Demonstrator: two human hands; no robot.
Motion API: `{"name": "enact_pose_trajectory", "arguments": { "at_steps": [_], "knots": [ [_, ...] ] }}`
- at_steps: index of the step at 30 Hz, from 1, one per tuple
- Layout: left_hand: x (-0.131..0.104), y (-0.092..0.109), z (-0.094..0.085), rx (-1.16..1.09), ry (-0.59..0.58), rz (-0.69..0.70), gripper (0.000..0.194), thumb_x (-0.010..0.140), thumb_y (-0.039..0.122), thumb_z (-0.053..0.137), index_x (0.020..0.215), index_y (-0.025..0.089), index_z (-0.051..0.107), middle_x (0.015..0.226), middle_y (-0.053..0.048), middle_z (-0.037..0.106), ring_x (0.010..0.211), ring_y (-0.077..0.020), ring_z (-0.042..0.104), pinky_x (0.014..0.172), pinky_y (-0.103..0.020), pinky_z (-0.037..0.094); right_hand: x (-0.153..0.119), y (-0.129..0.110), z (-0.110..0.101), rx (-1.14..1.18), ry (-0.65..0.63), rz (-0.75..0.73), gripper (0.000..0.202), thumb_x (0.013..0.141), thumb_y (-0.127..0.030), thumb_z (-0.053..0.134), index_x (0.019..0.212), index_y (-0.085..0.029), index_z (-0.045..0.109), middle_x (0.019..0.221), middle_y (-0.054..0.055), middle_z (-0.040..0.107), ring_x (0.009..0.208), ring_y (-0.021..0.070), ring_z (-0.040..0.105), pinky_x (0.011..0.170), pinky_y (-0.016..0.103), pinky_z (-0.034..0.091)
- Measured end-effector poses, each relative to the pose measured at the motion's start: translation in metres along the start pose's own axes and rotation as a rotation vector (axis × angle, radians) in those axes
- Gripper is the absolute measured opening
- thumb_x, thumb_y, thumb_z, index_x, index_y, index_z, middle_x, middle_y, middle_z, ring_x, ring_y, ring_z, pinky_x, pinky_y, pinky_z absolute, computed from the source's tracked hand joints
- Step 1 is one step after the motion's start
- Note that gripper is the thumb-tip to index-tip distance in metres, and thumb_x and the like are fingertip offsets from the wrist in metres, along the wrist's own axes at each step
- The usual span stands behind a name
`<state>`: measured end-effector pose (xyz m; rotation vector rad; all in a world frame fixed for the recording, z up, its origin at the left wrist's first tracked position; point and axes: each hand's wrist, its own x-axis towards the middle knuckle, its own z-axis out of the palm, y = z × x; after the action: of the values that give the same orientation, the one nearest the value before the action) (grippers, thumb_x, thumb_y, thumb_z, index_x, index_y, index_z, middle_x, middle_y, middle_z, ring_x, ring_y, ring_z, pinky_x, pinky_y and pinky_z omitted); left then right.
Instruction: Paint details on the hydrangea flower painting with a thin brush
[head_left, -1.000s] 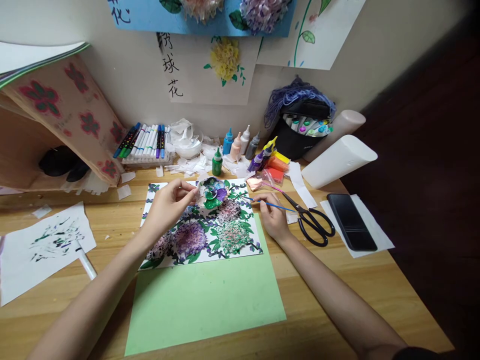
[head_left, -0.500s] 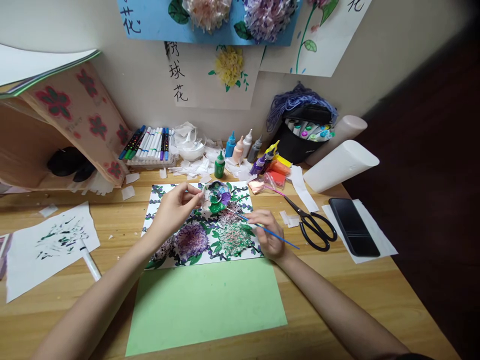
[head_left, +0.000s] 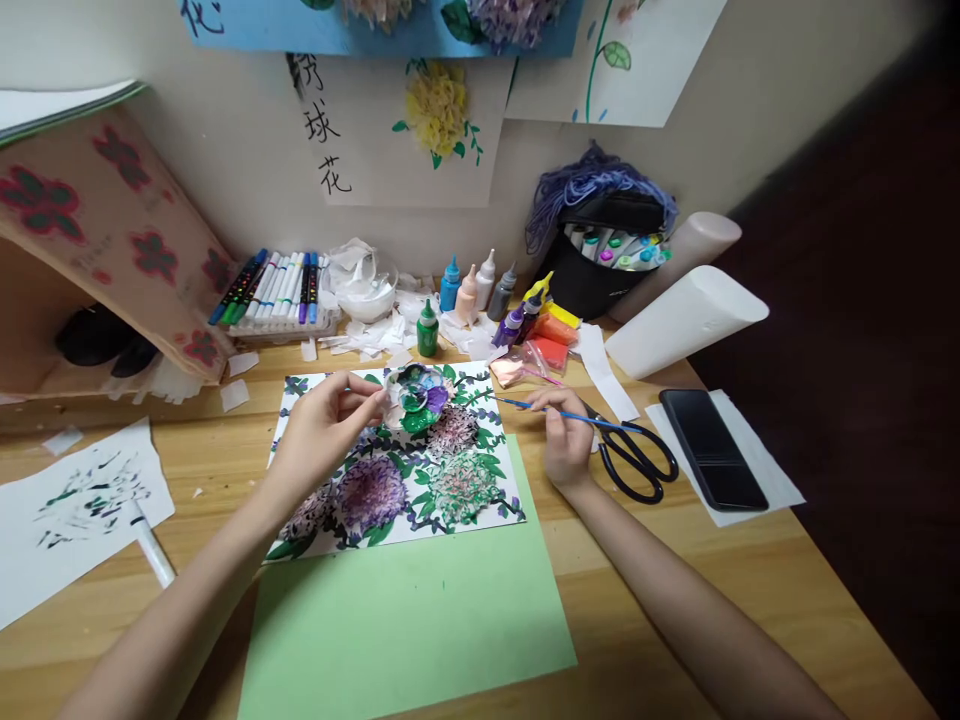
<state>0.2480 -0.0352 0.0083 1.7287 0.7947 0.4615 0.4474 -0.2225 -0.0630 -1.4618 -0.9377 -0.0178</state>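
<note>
My left hand (head_left: 334, 418) pinches the rim of a small round paint palette (head_left: 417, 396) smeared with green, purple, white and black, held over the upper part of the flower picture (head_left: 409, 520). The picture carries textured purple, pink and green blossoms with painted leaves and vines. My right hand (head_left: 564, 436) grips a thin blue paintbrush (head_left: 559, 412), its tip pointing left at the picture's upper right edge. Whether the tip touches the paper I cannot tell. Black-handled scissors (head_left: 637, 460) lie just right of that hand, partly behind it.
Green paper (head_left: 420, 630) lies under the picture. Paint bottles (head_left: 466, 295), markers (head_left: 281, 290) and paper scraps line the back. A phone (head_left: 712, 450) and a white cylinder (head_left: 686, 320) are at the right. A paint-marked sheet (head_left: 82, 510) and a decorated cardboard box (head_left: 142, 220) stand left.
My right hand has moved right with the paintbrush, taking its tip from the palette to the picture's right edge. The palette stays in my left hand. The camera view has shifted slightly.
</note>
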Motion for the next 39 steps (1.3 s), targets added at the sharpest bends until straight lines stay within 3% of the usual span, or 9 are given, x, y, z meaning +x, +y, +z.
{"name": "enact_pose_trajectory", "arguments": {
  "at_steps": [6,16,22,26,30,35,39],
  "knots": [
    [0.001,0.007,-0.002,0.023,0.054,-0.049,0.026,0.075,0.040,0.068,0.082,0.017,0.059,0.074,-0.003,0.069,0.069,-0.0153,0.067,0.067,-0.026,0.056,0.013,0.017,0.004,-0.020,-0.206,0.027,0.014,0.085,-0.020,0.042,0.074,-0.021,0.050,0.073,0.002,0.053,0.074,0.0181,0.053,0.069,0.034,0.043],
    [0.008,0.003,-0.003,0.013,0.083,-0.071,0.014,0.077,0.030,0.067,0.082,0.018,0.060,0.073,-0.001,0.069,0.067,-0.0109,0.066,0.067,-0.021,0.057,0.015,0.007,0.003,-0.134,-0.319,-0.028,0.015,0.080,-0.010,0.045,0.073,-0.022,0.050,0.072,0.001,0.057,0.073,0.0177,0.053,0.067,0.033,0.042],
    [0.007,0.001,-0.005,0.058,0.098,-0.071,0.011,0.079,0.028,0.066,0.083,0.020,0.060,0.074,0.000,0.069,0.067,-0.0098,0.065,0.066,-0.019,0.055,0.014,0.008,0.003,-0.103,-0.254,-0.039,0.014,0.081,-0.013,0.044,0.072,-0.022,0.051,0.071,0.001,0.057,0.073,0.0184,0.053,0.067,0.034,0.043],
    [0.006,0.002,-0.007,0.056,0.097,-0.065,0.012,0.079,0.029,0.066,0.083,0.020,0.060,0.074,0.000,0.068,0.067,-0.0098,0.065,0.065,-0.019,0.055,0.014,0.007,0.003,-0.120,-0.313,-0.027,0.014,0.081,-0.012,0.045,0.073,-0.022,0.051,0.071,0.001,0.057,0.072,0.0177,0.053,0.066,0.033,0.043],
    [0.006,0.002,-0.009,0.073,0.095,-0.067,0.014,0.079,0.030,0.066,0.084,0.019,0.060,0.075,0.000,0.069,0.068,-0.0094,0.065,0.065,-0.018,0.054,0.014,0.008,0.004,-0.107,-0.258,-0.035,0.014,0.082,-0.013,0.044,0.074,-0.022,0.051,0.072,0.001,0.057,0.073,0.0180,0.053,0.067,0.034,0.043],
    [0.006,0.001,-0.009,0.084,0.096,-0.071,0.015,0.078,0.031,0.067,0.084,0.019,0.059,0.076,0.000,0.069,0.069,-0.0102,0.066,0.066,-0.018,0.055,0.015,0.009,0.004,-0.139,-0.314,-0.028,0.015,0.081,-0.013,0.044,0.073,-0.023,0.051,0.071,0.001,0.057,0.072,0.0179,0.053,0.065,0.033,0.043],
    [0.005,0.002,-0.009,0.097,0.102,-0.066,0.013,0.079,0.031,0.066,0.085,0.021,0.060,0.076,0.001,0.070,0.069,-0.0098,0.066,0.065,-0.017,0.054,0.014,0.008,0.003,-0.113,-0.274,-0.034,0.015,0.082,-0.014,0.043,0.073,-0.023,0.051,0.070,0.001,0.056,0.072,0.0181,0.053,0.066,0.033,0.042]
  ]
}}
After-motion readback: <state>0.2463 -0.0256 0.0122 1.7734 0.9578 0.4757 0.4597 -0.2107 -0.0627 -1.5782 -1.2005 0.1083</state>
